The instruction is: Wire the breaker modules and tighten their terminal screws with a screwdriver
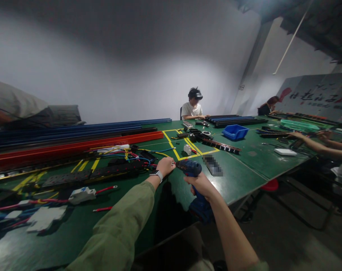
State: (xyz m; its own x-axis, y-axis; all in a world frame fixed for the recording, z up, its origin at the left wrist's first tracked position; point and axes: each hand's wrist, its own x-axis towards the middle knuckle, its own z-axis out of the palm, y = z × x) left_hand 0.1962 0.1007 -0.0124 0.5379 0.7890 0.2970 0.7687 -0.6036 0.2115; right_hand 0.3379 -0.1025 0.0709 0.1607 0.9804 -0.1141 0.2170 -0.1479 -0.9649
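Note:
My right hand [203, 184] is wrapped round the grip of a blue cordless drill [192, 168], whose nose points left. Just in front of that nose, my left hand [165, 166] is closed in a pinch. A small light-coloured bit shows at its fingertips, too small to name. Left of this hand lies a long black socket strip [117, 169] with blue, yellow and red wires around it. A white breaker-like block [82, 195] with a red lead and ring terminal rests nearer to me. Another small white block [187, 149] stands beyond the drill.
Long red channels [125, 142] and blue channels [103, 128] lie along the left. A phone [213, 165] lies right of the drill. Further off are a blue bin [235, 132] and a green tray [299, 125]. Co-workers sit across and to the right of the green table [244, 162].

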